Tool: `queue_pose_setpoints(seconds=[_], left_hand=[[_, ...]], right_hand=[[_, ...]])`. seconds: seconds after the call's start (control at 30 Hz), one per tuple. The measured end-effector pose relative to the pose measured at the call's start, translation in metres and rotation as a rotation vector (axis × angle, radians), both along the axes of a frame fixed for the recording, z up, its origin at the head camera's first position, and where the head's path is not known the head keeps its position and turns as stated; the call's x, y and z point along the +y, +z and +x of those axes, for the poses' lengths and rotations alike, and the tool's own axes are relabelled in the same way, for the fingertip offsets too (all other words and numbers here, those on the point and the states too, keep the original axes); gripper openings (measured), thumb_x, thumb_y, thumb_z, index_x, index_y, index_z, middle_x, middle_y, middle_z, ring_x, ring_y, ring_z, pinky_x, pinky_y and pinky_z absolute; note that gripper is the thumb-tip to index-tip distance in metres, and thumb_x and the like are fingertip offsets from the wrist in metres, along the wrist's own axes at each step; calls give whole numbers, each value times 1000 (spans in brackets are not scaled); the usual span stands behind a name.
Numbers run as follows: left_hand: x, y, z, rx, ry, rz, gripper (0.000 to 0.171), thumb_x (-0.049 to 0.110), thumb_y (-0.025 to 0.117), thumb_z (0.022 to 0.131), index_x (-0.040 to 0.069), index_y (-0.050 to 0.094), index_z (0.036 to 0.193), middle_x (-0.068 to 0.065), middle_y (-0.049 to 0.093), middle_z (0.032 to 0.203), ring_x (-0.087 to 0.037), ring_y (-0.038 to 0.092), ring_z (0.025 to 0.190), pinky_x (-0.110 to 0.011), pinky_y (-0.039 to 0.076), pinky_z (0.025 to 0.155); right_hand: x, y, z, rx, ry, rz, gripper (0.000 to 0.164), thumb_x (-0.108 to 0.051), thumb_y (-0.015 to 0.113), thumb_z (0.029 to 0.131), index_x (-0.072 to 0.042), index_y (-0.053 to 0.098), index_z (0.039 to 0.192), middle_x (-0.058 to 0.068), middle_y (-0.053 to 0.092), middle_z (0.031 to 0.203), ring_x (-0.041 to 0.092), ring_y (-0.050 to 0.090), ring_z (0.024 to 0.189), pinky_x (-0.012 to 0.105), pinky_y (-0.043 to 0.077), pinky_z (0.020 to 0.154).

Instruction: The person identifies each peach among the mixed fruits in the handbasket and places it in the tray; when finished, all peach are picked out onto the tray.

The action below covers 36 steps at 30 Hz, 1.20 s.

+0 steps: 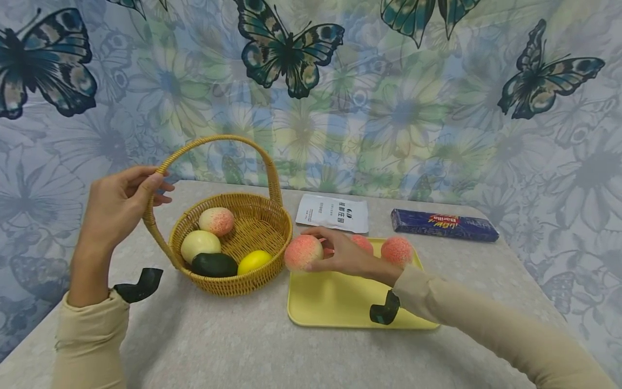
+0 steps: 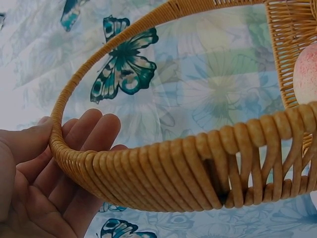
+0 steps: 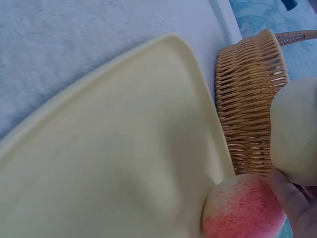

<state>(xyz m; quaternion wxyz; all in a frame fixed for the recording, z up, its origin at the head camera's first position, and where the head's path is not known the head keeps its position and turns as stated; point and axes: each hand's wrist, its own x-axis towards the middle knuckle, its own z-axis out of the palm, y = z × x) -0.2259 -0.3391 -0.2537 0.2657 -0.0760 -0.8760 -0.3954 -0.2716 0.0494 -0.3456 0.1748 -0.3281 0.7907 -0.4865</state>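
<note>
My left hand (image 1: 114,210) holds the handle of a wicker basket (image 1: 233,289), thumb on one side and fingers behind it; the left wrist view shows the handle (image 2: 133,173) close up. In the basket lie a peach (image 1: 216,222), a pale round fruit (image 1: 200,246), a dark green oval item (image 1: 214,265) and a lemon (image 1: 255,261). Near the basket's right rim, my right hand (image 1: 342,254) grips another peach (image 1: 303,253), raised above the left edge of a yellow tray (image 1: 335,302). More peaches (image 1: 397,250) sit along the tray's far side, partly hidden by the hand.
Behind the tray lies a white printed packet (image 1: 332,212). A blue Barilla box (image 1: 444,225) is at the back right of the table (image 1: 233,346). A butterfly-patterned cloth (image 1: 301,140) hangs behind the table.
</note>
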Motion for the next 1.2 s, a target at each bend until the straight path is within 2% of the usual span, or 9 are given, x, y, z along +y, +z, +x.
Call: queue_pose_setpoints(seconds=[0.4,0.77,0.97,1.2], left_hand=[[0,1,1,-10,0,6,35,25,54,99,-1,63,120,24,61,85,8,64,70,-9,53,60],[-1,1,1,-15,1,8,35,25,54,99,-1,62,121,25,61,85,8,64,70,-9,52,60],[0,1,2,-15,2,11,35,25,54,98,0,62,120,25,61,85,8,64,70,-9,52,60],[1,2,1,-15,-3,15,35,25,54,98,-1,62,120,22,62,85,8,64,71,-10,53,61]], right_hand=[[20,-16,11,-63,14,-13,69,-20,78,81,-14,44,141,4,49,137,22,55,120,35,53,92],[24,-30,22,-83,15,25,63,-20,79,80,-19,50,136,5,50,127,21,58,114,30,54,89],[25,-36,25,-95,32,32,67,-20,78,80,-14,47,139,4,50,128,20,57,110,30,53,89],[28,-41,26,-112,46,27,69,-21,78,80,-14,45,141,3,49,130,21,56,108,32,53,90]])
